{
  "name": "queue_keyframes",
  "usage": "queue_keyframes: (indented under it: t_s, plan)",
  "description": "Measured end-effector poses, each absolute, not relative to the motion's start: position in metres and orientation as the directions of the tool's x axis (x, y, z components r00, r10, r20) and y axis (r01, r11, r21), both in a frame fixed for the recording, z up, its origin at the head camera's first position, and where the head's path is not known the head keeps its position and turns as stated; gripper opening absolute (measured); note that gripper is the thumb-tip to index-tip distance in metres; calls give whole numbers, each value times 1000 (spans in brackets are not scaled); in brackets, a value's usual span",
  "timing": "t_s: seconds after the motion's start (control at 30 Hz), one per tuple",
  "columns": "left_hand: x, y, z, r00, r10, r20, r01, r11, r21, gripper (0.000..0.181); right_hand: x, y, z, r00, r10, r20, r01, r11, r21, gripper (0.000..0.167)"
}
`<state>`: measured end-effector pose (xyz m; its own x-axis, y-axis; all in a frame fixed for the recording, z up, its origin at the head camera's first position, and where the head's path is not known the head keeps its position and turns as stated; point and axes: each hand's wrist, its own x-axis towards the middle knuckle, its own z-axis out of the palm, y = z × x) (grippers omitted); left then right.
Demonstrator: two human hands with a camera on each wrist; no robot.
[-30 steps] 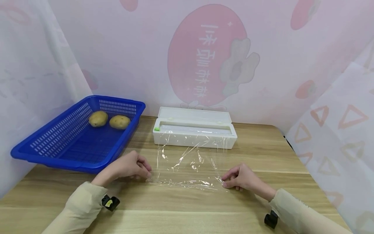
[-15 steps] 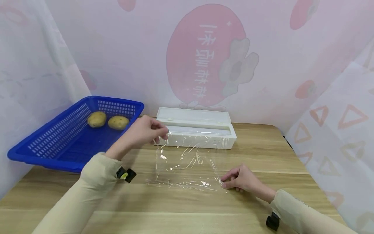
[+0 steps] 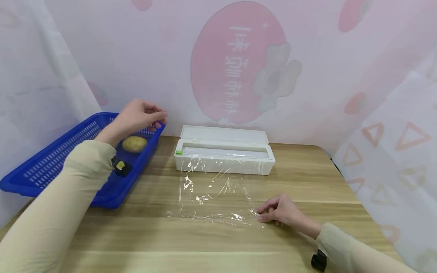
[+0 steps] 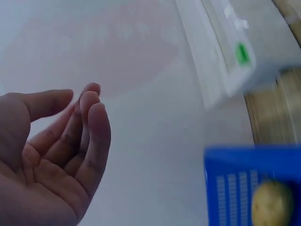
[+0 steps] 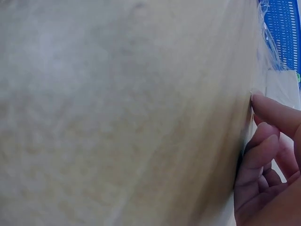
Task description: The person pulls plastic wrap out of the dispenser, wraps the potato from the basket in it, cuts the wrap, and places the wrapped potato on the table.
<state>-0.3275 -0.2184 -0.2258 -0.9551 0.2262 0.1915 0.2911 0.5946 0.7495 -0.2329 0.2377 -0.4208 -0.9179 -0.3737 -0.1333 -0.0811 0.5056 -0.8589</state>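
My right hand (image 3: 281,212) pinches the near right corner of a clear sheet of plastic wrap (image 3: 208,197), low over the table. The sheet runs back to a white wrap dispenser box (image 3: 223,166) with its lid raised and a roll inside. Up over the far end of the blue basket (image 3: 117,201) is my left hand (image 3: 140,113), its fingers loosely bent and holding nothing, as the left wrist view also shows. One potato (image 3: 134,144) shows in the basket just below that hand; the left hand and forearm cover the spot beside it.
A green slider (image 3: 179,152) sits at the left end of the dispenser box. The wooden table (image 3: 239,250) ends at a printed cloth backdrop (image 3: 164,57) behind and at the sides. The basket stands close to the left side cloth.
My left hand has let go of the wrap's near left corner, risen past the dispenser's left end and swung left over the basket. The right hand keeps its pinch in place.
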Motion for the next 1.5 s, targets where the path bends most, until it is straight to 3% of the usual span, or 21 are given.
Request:
queue_keyframes:
  t_s: [0.43,0.8,1.07,1.5]
  plan:
    - [-371,-311,-274,-970,209,122,232,657,718,59,-217,249,-423,-918,-366,-156,-64,524,-850,22]
    - [-378,-340,-326,-983,121,135,181,632,754,62,-214,243,-420,-894,-407,-185,-45,493,-869,20]
    - [-371,-349,-336,-985,80,152,167,655,737,65,-211,240,-419,-889,-417,-187,-40,478,-878,20]
    - [-376,-356,-350,-991,127,50,125,689,714,72,-207,242,-419,-896,-404,-185,-33,477,-878,20]
